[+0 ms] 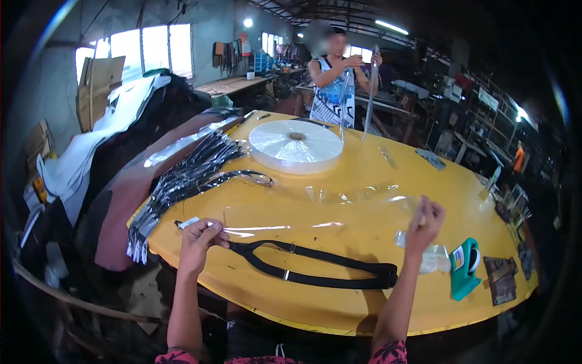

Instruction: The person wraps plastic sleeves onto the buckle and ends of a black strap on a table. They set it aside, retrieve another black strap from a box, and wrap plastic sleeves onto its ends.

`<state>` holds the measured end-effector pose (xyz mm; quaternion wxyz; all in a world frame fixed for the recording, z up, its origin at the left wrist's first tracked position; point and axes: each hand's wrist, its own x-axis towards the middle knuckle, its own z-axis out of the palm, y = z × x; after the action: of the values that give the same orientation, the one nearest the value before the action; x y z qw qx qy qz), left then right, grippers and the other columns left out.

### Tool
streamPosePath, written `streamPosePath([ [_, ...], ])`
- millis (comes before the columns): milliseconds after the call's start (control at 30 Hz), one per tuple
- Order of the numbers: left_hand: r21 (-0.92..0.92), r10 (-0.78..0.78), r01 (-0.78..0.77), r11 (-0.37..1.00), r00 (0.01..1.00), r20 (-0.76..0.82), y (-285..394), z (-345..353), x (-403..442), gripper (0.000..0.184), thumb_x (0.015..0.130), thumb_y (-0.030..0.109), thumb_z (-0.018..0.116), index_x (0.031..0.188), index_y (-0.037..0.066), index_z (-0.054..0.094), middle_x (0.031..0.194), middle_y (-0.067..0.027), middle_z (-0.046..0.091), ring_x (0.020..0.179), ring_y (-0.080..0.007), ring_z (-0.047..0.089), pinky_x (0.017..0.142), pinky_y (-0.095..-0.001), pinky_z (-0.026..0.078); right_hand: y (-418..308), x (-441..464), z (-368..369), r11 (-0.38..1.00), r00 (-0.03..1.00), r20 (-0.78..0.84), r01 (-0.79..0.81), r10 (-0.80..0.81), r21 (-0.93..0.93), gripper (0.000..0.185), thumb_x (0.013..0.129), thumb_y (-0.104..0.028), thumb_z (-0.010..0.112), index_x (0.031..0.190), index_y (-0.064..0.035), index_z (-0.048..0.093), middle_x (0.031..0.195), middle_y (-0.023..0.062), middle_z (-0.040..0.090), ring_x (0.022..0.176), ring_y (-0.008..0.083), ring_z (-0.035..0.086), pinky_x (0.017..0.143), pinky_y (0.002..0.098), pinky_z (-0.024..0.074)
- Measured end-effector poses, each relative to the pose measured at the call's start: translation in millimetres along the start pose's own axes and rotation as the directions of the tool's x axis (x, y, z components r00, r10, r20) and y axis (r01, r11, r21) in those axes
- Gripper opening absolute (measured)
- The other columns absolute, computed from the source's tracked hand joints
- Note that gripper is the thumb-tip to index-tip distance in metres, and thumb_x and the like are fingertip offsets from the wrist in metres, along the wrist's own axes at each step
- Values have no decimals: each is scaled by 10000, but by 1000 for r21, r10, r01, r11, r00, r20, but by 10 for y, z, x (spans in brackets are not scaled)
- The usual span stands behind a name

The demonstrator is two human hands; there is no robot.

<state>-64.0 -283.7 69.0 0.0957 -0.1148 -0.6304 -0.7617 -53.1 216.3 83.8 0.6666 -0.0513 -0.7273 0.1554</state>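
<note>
Black elastic straps (327,264) with metal sliders lie looped on the yellow table (242,279). My left hand (203,236) is closed at their left end, its fingers pinching the edge of a clear plastic sleeve (291,227); whether it also grips the strap end is unclear. The sleeve stretches rightward above the straps. At its right side is my right hand (427,218), fingers curled together and somewhat blurred, apparently on the clear plastic.
A large roll of clear film (296,145) sits at the back. Bundled dark strips in plastic (188,176) lie left. At right are a green tape dispenser (465,270) and a dark cloth piece (501,280). Across the table a person (333,85) holds clear strips.
</note>
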Motion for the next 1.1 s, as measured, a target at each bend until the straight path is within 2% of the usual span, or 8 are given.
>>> streamPosePath([
  [300,-67,-123,157,985,927,354,-51,302,-155,329,1071,221,546,1024,-70,693,892,-135,725,779,-198,714,733,-319,581,515,105,-2447,700,966,45,218,-256,-680,344,975,-6,608,1313,18,661,1266,213,601,1181,318,607,959,399,545],
  [433,-42,-173,214,976,878,447,-319,662,-426,306,1062,188,562,1013,-87,688,873,-140,720,758,-188,699,734,-299,568,453,-330,-3392,750,987,-7,118,-161,-651,390,966,28,618,1355,12,634,1291,180,580,1179,292,613,1025,375,543],
  [500,27,-216,237,971,822,527,-371,870,-630,275,1054,150,565,1008,-92,687,869,-138,720,763,-184,698,739,-296,568,373,-639,-3752,674,993,-109,-113,48,-730,370,965,16,630,1334,2,653,1267,179,610,1134,297,628,980,385,547],
  [667,145,-275,238,960,728,627,-464,1321,-1006,199,1022,48,578,966,-100,697,855,-131,725,771,-172,704,730,-299,573,89,-1478,-4350,382,947,97,-30,308,-924,387,868,78,611,1243,14,688,1153,217,680,1096,382,632,947,448,504],
  [767,208,-305,223,952,675,672,-557,1494,-1152,186,1010,50,603,944,-87,710,840,-130,730,746,-170,711,702,-291,571,-265,-1715,-4385,99,475,92,9,875,-995,678,764,49,679,1423,-35,543,1427,215,561,1304,396,550,1082,461,463],
  [833,241,-289,161,957,594,751,-575,1550,-1175,188,1003,23,578,915,-85,704,813,-127,708,737,-166,694,708,-280,566,-635,-1412,-4168,132,-106,144,-114,984,-985,760,761,-7,726,1479,-52,479,1498,215,508,1374,393,499,1138,451,428],
  [967,271,-311,156,950,546,778,-602,1623,-1220,154,989,67,644,934,-52,725,830,-113,737,724,-184,716,687,-289,562,-928,-938,-3204,772,313,768,-536,559,-343,696,805,-132,784,1441,-24,524,1453,185,570,1370,334,531,1146,417,401],
  [1100,290,-272,58,955,558,784,-593,1638,-1217,147,991,77,648,956,-46,721,824,-118,727,724,-194,707,686,-297,554,-1281,-979,-2058,582,288,915,-810,283,75,570,906,-175,751,1404,11,549,1395,168,616,1334,308,564,1129,404,413],
])
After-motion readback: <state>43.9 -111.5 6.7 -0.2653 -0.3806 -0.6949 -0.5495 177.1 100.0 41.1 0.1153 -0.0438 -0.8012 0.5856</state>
